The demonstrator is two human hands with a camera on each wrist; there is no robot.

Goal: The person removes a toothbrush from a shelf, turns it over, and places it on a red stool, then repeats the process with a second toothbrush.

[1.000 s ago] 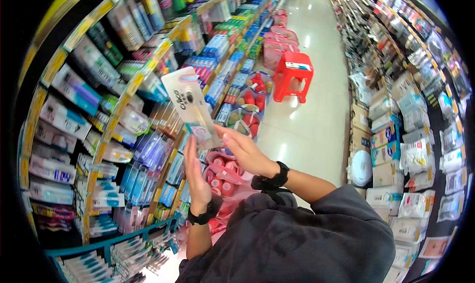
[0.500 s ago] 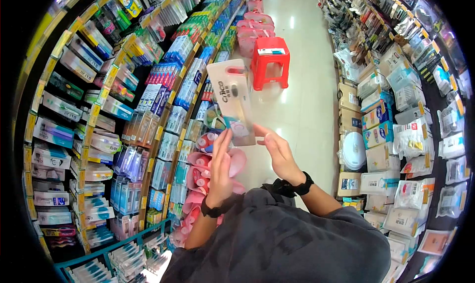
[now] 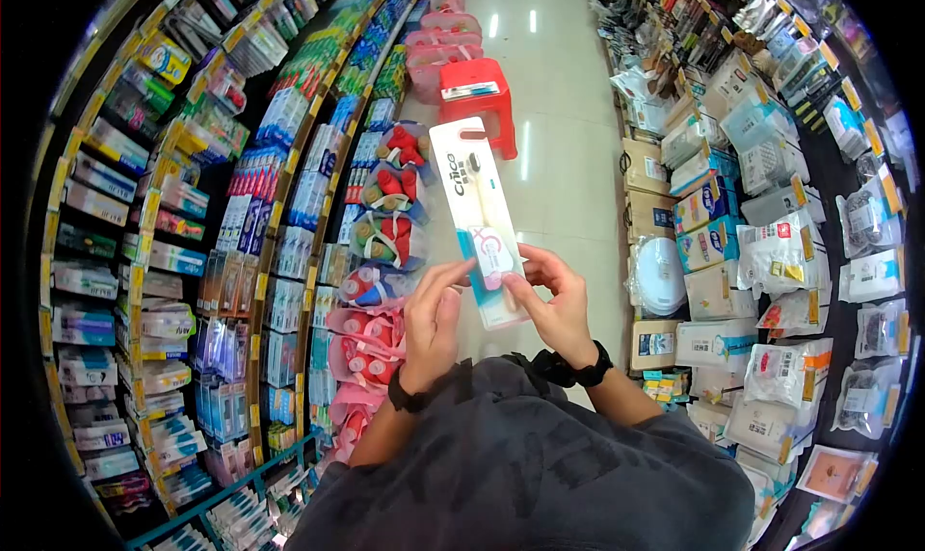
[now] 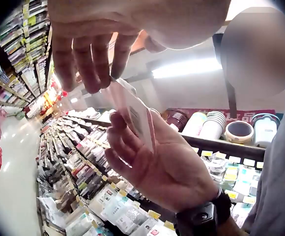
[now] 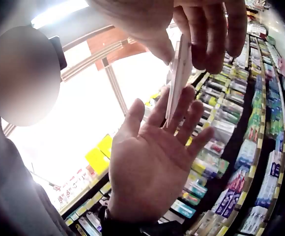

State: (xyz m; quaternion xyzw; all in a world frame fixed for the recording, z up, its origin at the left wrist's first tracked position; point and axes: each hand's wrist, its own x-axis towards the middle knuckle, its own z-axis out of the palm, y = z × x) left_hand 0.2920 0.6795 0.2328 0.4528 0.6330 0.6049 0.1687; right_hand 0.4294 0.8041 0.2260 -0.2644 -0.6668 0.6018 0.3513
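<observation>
A long white and teal toothbrush package [image 3: 474,199] is tilted in front of the body, its printed front up in the head view. My right hand [image 3: 559,310] pinches its lower right edge, thumb on the front and fingers behind. On the other side my left hand [image 3: 434,322] has its fingertips at the package's left edge, the fingers fairly straight. In the right wrist view the package [image 5: 180,78] is seen edge-on, running down to the fingers of the open left hand [image 5: 150,162]. The left wrist view shows the package [image 4: 137,120] between both hands.
Shelves of boxed toothpaste and brushes [image 3: 255,190] line the left side. Packaged goods [image 3: 785,262] fill the racks on the right. A red stool [image 3: 479,93] stands in the aisle [image 3: 549,166], with pink bags [image 3: 443,55] behind it and bagged bottles [image 3: 371,344] along the left shelf.
The package has turned face-up and moved slightly right, and the right thumb now presses on its front. The view has swung, so the stool and shelves appear farther left.
</observation>
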